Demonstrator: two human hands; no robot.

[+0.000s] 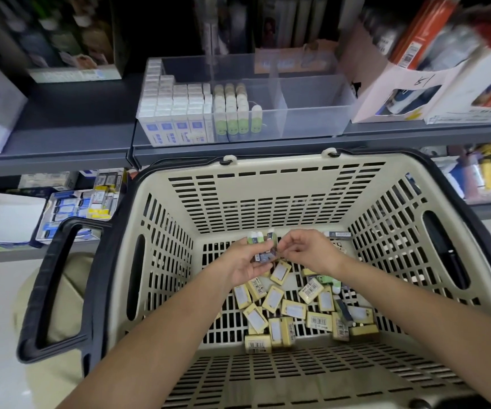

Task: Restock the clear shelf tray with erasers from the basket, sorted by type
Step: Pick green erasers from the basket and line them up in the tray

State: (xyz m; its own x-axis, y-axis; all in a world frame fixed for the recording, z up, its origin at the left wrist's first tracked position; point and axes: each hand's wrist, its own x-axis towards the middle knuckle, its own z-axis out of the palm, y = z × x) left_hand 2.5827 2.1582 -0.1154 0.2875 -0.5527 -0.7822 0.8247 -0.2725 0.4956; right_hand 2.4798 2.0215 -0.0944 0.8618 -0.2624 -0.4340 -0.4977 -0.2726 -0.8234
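Observation:
Inside the beige basket [267,199], my left hand [245,259] grips a small bunch of erasers [263,249], some green-and-white, some dark-sleeved. My right hand [304,250] is just to its right, fingertips pinching at the dark eraser in that bunch. Several yellow erasers [288,308] with barcode labels lie loose on the basket floor, with a green one [325,280] and a dark one [338,234] among them. On the shelf above stands the clear tray [315,113]: white-and-blue erasers [173,113] fill its left section, green-and-white ones [233,112] the section beside it, and the right sections hold nothing.
The basket's black handle [58,284] folds out to the left. A pink carton [385,93] with boxed goods stands right of the tray. Boxes sit on the dark shelf [70,125] to the left, and a lower shelf holds a box of packets [82,208].

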